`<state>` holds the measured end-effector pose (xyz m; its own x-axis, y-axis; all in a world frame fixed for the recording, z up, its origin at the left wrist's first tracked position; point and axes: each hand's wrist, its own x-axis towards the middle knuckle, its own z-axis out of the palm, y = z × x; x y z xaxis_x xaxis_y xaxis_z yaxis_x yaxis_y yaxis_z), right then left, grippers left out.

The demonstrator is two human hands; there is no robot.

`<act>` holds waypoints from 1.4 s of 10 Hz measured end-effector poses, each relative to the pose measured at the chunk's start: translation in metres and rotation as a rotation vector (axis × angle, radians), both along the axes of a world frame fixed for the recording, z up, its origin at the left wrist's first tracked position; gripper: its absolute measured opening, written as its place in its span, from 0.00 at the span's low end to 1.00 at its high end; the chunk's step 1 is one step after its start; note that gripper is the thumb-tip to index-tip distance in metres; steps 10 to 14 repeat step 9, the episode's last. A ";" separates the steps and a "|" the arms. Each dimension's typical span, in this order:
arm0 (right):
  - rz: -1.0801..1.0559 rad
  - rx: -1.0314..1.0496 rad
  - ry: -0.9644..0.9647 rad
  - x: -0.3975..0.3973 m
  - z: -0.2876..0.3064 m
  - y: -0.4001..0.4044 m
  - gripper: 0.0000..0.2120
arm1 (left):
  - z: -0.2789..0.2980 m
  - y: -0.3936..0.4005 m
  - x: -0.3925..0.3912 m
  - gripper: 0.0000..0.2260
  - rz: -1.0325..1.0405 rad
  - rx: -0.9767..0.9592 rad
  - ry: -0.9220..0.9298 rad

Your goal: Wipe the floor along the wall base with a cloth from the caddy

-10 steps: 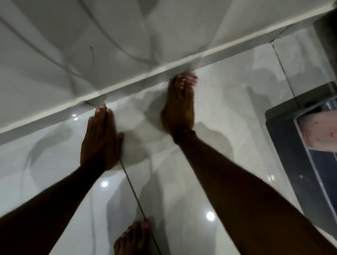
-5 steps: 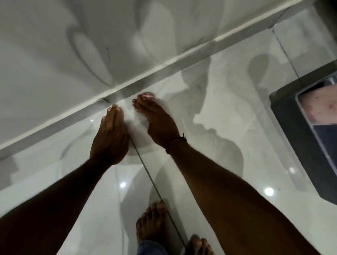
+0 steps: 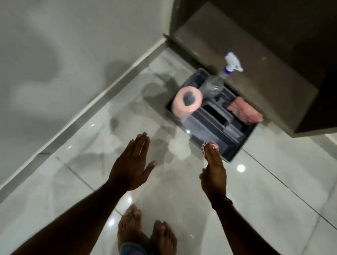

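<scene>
A dark grey caddy (image 3: 233, 148) stands on the floor by the wall corner, partly under a dark cabinet. In its right compartment lies a folded pink cloth (image 3: 244, 111). My left hand (image 3: 131, 164) hovers flat and open above the tiles, left of the caddy. My right hand (image 3: 213, 168) is turned edge-on with straight fingers, and its tips are just at the caddy's near corner. A small pink-white speck shows at those fingertips; I cannot tell what it is. The grey wall base (image 3: 98, 108) runs diagonally on the left.
The caddy also holds a pink paper roll (image 3: 187, 103) and a clear spray bottle (image 3: 214, 85) with a white trigger. A dark cabinet (image 3: 265, 54) overhangs the caddy. My bare feet (image 3: 146, 233) stand on glossy tiles with damp-looking patches near the wall.
Both hands have lifted off the floor at the wall base. The view has swung right, bringing the whole caddy into sight, and my right hand now reaches to its near corner.
</scene>
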<state>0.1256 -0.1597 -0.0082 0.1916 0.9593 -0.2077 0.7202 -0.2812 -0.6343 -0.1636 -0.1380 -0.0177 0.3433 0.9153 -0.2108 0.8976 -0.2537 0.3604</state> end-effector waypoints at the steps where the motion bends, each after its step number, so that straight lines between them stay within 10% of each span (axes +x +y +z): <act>1: -0.126 0.051 -0.056 0.061 0.014 0.019 0.46 | 0.002 0.029 0.070 0.36 -0.167 0.018 -0.022; 6: -0.108 -0.125 -0.366 0.129 -0.135 0.152 0.42 | -0.122 0.105 0.198 0.39 -0.469 0.056 0.176; 14: -0.245 -0.012 -0.272 0.125 -0.069 0.132 0.46 | -0.069 0.105 0.175 0.39 -0.510 0.052 0.082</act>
